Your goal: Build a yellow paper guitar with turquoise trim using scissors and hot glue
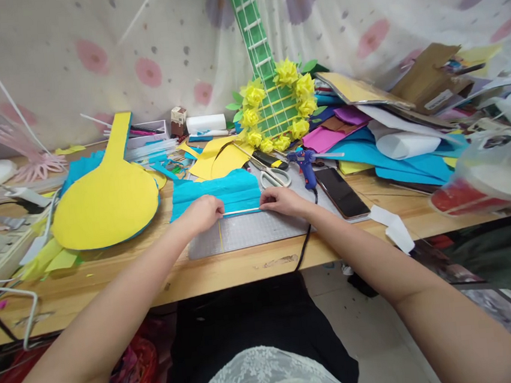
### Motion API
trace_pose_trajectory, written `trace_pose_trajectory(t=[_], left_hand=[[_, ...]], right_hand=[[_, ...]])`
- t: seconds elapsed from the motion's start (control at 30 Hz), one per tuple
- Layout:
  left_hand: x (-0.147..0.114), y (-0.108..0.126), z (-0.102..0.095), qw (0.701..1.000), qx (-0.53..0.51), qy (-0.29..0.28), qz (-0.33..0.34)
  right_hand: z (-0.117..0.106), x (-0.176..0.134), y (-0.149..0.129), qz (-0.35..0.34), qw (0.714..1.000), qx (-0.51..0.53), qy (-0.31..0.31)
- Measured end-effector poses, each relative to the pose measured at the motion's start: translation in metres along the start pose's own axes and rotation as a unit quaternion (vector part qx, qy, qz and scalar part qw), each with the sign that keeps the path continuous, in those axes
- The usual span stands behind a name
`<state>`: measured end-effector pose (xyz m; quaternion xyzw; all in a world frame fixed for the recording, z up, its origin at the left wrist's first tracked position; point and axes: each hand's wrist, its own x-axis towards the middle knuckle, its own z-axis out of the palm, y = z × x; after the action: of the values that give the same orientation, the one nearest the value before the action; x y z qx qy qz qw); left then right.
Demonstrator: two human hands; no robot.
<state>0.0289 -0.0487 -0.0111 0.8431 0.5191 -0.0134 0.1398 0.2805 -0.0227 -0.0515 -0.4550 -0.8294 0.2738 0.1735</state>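
Observation:
A sheet of blue crepe paper (219, 189) lies over a grey cutting mat (250, 231). Along its near edge runs a thin white stick (242, 211). My left hand (204, 212) is closed in a pinch at the stick's left end, against the paper. At the other end, my right hand (281, 201) pinches the stick and paper edge, its fingertips pressed together. White-handled scissors (276, 178) rest just beyond the right hand. A blue glue gun (306, 165) lies to the right of them, its cord hanging over the table edge.
A yellow paddle-shaped cutout (103, 203) lies at left, near a power strip (0, 258). Behind, a green paper guitar (270, 115) with yellow flowers leans on the curtain. A phone (342, 192), stacked coloured paper (368, 144) and a plastic-wrapped cup (467, 192) occupy the right.

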Motion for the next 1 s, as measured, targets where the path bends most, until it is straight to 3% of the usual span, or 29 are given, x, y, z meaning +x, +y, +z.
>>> trace_pose_trajectory(t=[0.23, 0.4, 0.63, 0.87, 1.0], left_hand=[[-0.012, -0.031, -0.012, 0.992, -0.116, 0.010, -0.055], [-0.022, -0.053, -0.009, 0.992, -0.121, 0.002, -0.028], [-0.027, -0.045, -0.003, 0.999, 0.025, 0.028, 0.001], [-0.028, -0.041, -0.002, 0.999, 0.032, 0.031, -0.029], [-0.026, -0.042, -0.003, 0.999, 0.025, 0.022, -0.033]], right_hand=[[-0.001, -0.002, -0.001, -0.023, 0.999, -0.021, 0.007], [0.001, -0.005, -0.004, -0.050, 0.997, -0.052, 0.016], [-0.002, -0.005, -0.007, -0.073, 0.993, -0.096, 0.011], [0.002, -0.007, -0.017, -0.106, 0.986, -0.127, 0.016], [0.004, -0.003, -0.018, -0.073, 0.992, -0.103, 0.010]])
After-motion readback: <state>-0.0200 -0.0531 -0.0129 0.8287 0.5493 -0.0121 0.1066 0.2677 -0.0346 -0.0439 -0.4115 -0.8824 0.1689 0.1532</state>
